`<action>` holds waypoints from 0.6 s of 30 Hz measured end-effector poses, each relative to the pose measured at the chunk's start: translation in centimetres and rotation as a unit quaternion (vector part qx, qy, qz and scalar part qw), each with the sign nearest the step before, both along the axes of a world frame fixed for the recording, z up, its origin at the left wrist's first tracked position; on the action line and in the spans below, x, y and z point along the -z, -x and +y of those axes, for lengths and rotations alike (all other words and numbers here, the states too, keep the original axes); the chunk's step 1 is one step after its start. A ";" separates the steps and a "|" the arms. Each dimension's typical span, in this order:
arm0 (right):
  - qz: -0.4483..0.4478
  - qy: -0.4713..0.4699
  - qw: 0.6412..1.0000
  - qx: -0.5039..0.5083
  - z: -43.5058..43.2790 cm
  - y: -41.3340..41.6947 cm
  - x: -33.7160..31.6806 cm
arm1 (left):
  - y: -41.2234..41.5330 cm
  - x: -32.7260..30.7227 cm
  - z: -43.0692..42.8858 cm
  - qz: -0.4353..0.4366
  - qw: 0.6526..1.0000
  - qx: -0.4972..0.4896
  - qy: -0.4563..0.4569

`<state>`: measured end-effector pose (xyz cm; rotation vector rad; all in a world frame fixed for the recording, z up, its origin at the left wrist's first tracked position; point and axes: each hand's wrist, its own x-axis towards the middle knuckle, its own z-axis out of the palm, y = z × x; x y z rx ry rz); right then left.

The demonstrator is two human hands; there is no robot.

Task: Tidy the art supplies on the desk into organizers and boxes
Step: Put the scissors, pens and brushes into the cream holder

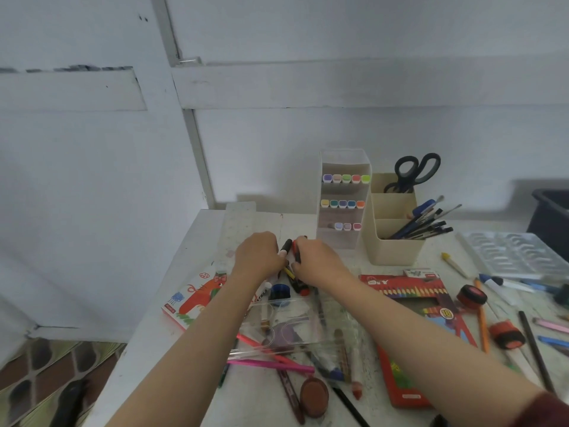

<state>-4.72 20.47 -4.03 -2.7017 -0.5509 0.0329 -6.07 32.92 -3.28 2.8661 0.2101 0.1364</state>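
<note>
Presently the left hand (257,255) has its fingers curled tight round a slim black marker (285,246) with a pale band, whose cap juts up past the knuckles. Just beside it, the right hand (315,260) clamps its fingers on a red-and-black marker (297,253). Beyond the fingertips stand a clear tiered plastic organizer (343,161) of pastel-capped markers and a cream plastic holder (392,251), on the white desk (197,241).

Bare table (147,349) along the left edge, marker organizer (343,161) and beige organizer (394,251) standing tall at the far edge, left hand (257,257) and right hand (317,260) gripping markers (286,246) just before them, clear case (308,315), pencil box (400,285) and loose pens (271,363) crowding the middle and right.
</note>
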 end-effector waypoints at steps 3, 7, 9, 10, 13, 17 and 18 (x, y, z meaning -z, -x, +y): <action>0.028 -0.005 0.999 0.030 0.4 -0.4 0.2 | -0.2 0.4 0.0 0.018 1.000 0.007 0.009; 0.074 -0.069 0.994 0.031 0.0 -0.5 -0.2 | 0.2 -0.8 0.1 -0.033 0.990 -0.007 0.137; 0.083 -0.129 0.988 0.015 -0.6 -0.1 -0.9 | 0.8 -2.4 0.2 -0.055 0.975 -0.013 0.217; 0.076 -0.160 0.984 0.004 -1.1 0.2 -1.4 | 1.0 -3.3 0.2 -0.063 0.964 -0.006 0.258; 0.027 -0.229 0.972 -0.034 -3.1 1.6 -4.0 | 2.1 -6.1 -0.6 -0.085 0.929 0.042 0.358; -0.079 -0.248 0.963 -0.071 -6.8 2.3 -8.4 | 3.1 -9.6 -2.9 -0.106 0.890 0.126 0.425; -0.098 -0.262 0.957 -0.072 -7.9 2.4 -9.5 | 3.2 -10.3 -3.7 -0.111 0.883 0.147 0.432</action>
